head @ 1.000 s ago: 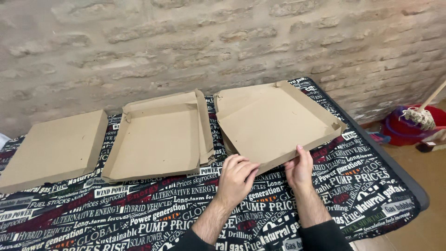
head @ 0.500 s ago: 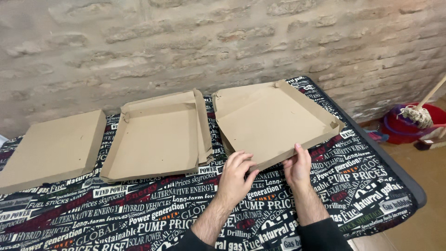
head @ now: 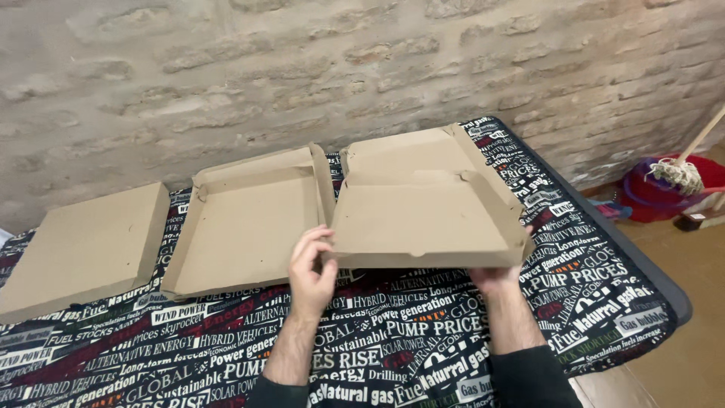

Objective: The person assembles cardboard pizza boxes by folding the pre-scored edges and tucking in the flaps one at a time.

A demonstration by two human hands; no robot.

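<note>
We hold the right-hand cardboard box (head: pixel 427 211) by its near edge, lifting the near panel so it tilts up toward the far wall. Our left hand (head: pixel 311 266) pinches the near left corner, fingers curled over the flap and thumb beneath. Our right hand (head: pixel 495 278) sits under the near right corner; most of it is hidden behind the cardboard, so we judge it is gripping the edge but cannot see the fingers clearly. The box lies at the right end of the surface (head: pixel 393 332), which is covered with a cloth printed in black, white and red lettering, and its far half lies flat with its side flaps raised.

Just left of it, edges touching or nearly so, lies a second open box (head: pixel 242 227) with its side walls standing. Farther left, apart from that one, a closed flat box (head: pixel 83 249) rests near the left end. Behind all three runs a pale brick wall (head: pixel 302 75). On the floor to the far right stand a red bucket (head: pixel 664 189) and a mop (head: pixel 680 170).

As we see it, the risks are these: the raised panel could buckle where it bends if our two hands lift unevenly; the right side flap could slip outside its slot; and a sideways push could nudge the neighbouring open box out of place.
</note>
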